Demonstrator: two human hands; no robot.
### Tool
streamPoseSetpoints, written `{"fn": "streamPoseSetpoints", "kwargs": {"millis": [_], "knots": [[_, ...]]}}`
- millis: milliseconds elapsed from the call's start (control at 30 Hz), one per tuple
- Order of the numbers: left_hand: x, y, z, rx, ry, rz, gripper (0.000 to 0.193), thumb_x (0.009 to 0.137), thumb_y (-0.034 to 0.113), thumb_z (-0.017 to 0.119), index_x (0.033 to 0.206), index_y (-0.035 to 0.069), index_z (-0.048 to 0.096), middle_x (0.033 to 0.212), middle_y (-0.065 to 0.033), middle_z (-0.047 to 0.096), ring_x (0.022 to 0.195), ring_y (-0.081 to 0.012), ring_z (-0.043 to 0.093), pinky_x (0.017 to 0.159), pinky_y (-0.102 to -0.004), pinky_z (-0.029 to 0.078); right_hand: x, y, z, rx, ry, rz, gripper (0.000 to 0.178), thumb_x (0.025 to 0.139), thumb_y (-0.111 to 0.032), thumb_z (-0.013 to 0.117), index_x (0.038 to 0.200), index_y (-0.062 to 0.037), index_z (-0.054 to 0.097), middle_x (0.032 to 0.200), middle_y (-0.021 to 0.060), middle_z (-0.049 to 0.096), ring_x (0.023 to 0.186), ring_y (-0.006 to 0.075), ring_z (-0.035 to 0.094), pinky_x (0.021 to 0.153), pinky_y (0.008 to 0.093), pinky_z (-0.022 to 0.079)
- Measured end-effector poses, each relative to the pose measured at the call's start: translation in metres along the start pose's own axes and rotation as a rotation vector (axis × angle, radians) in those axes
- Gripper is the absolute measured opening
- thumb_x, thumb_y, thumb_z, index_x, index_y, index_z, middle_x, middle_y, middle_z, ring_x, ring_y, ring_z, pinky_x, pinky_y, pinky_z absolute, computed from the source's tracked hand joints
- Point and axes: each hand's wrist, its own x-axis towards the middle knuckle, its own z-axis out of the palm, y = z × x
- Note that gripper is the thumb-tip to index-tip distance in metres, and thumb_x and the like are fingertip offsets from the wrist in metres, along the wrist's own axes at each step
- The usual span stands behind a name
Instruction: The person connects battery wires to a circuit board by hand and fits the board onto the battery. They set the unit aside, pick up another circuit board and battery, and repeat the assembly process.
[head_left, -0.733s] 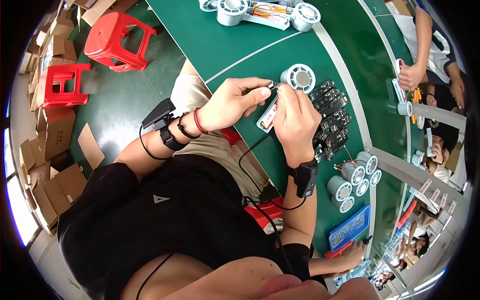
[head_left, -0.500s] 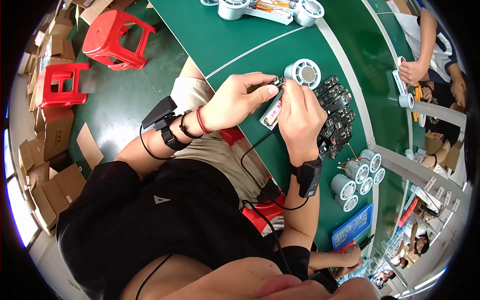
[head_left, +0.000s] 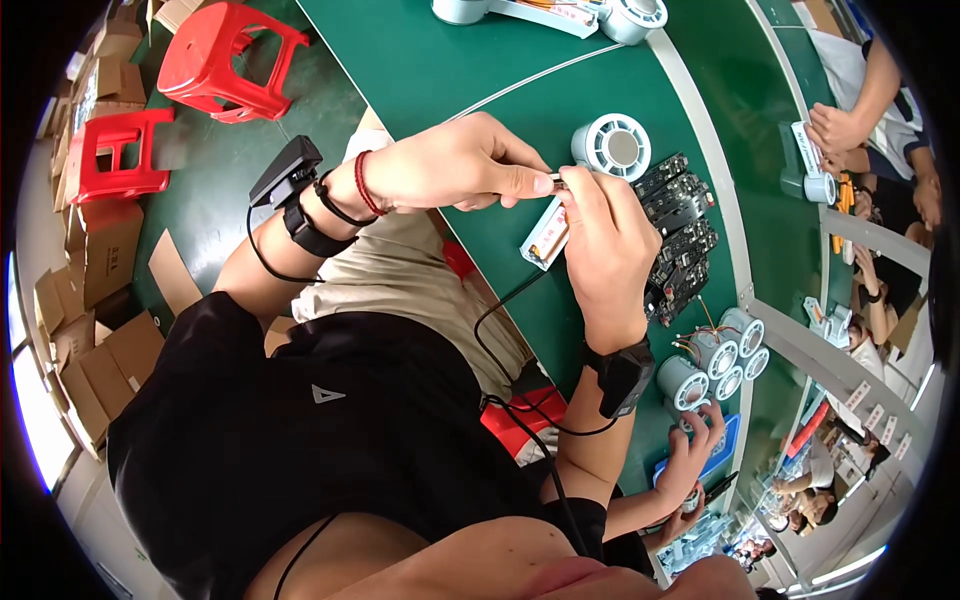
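Observation:
In front of me, my left hand (head_left: 455, 165) and my right hand (head_left: 610, 245) meet fingertip to fingertip. Between them they pinch a small dark circuit board (head_left: 558, 183), now seen nearly edge-on and mostly covered by fingers. Under my hands lies a pale blue handheld fan housing; its round head (head_left: 612, 147) shows just beyond my right fingers. The open handle (head_left: 546, 234), with a white, red-marked part inside, is partly hidden by my right hand. Right of that hand sits a pile of black circuit boards (head_left: 680, 225).
Round pale blue fan heads (head_left: 715, 352) with wires stand at the right. Nearby, a co-worker's hand (head_left: 690, 450) reaches over a blue tray (head_left: 728, 440). More fan housings (head_left: 560, 15) lie at the far edge. Red stools (head_left: 225, 60) and cardboard boxes (head_left: 110, 370) are at left.
My left wrist has shifted up and left, and the small board has turned between my fingers. The co-worker's hand has moved up to a fan head by the blue tray.

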Motion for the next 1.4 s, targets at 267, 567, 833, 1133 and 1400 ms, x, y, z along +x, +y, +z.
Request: {"fn": "streamPoseSetpoints", "kwargs": {"millis": [267,567,833,1133,1400], "knots": [[0.02,-0.024,0.021,0.212,0.352,0.533,0.033,0.103,0.022,0.063,0.127,-0.001,0.066,0.087,-0.0042,0.065,0.069,-0.01,0.056,0.061,-0.0274,0.047,-0.005,0.0,-0.007,0.433,0.179,0.351,0.026,0.092,0.002,0.072,0.117,0.0022,0.065,0.097,0.0126,0.071,0.081,0.0203,0.072,0.069,0.0332,0.059],[0.019,-0.028,0.022,0.573,0.453,0.807,0.033,0.104,0.016,0.059,0.133,0.002,0.062,0.102,-0.0079,0.064,0.09,-0.0204,0.06,0.081,-0.0306,0.048,-0.002,-0.005,-0.01,1.108,0.32,0.649,0.021,0.091,0.006,0.071,0.111,0.0066,0.065,0.102,0.0178,0.073,0.085,0.0209,0.072,0.076,0.0323,0.061],[0.026,-0.027,0.021,0.72,0.442,0.962,0.032,0.099,0.011,0.065,0.129,0.002,0.066,0.113,-0.0116,0.067,0.102,-0.0255,0.063,0.088,-0.0354,0.05,-0.003,-0.005,-0.013,0.706,0.194,0.492,0.025,0.092,0.005,0.07,0.118,0.0062,0.067,0.1,0.0148,0.074,0.082,0.0176,0.071,0.073,0.0299,0.059],[0.026,-0.029,0.022,0.604,0.385,0.939,0.033,0.096,0.007,0.067,0.128,0.001,0.067,0.115,-0.0126,0.067,0.106,-0.0269,0.064,0.09,-0.0356,0.052,0.002,-0.008,-0.018,0.222,0.214,0.146,0.03,0.087,0.008,0.072,0.117,0.0041,0.069,0.096,0.0126,0.074,0.082,0.0165,0.072,0.075,0.0281,0.058],[0.024,-0.03,0.025,0.703,0.463,0.957,0.032,0.091,0.009,0.073,0.123,0.005,0.071,0.109,-0.0093,0.067,0.099,-0.0246,0.063,0.086,-0.034,0.049,0.004,-0.011,-0.021,0.118,0.196,0.072,0.034,0.085,0.01,0.072,0.118,0.0038,0.069,0.094,0.0123,0.074,0.081,0.0167,0.072,0.075,0.0278,0.058]]}}
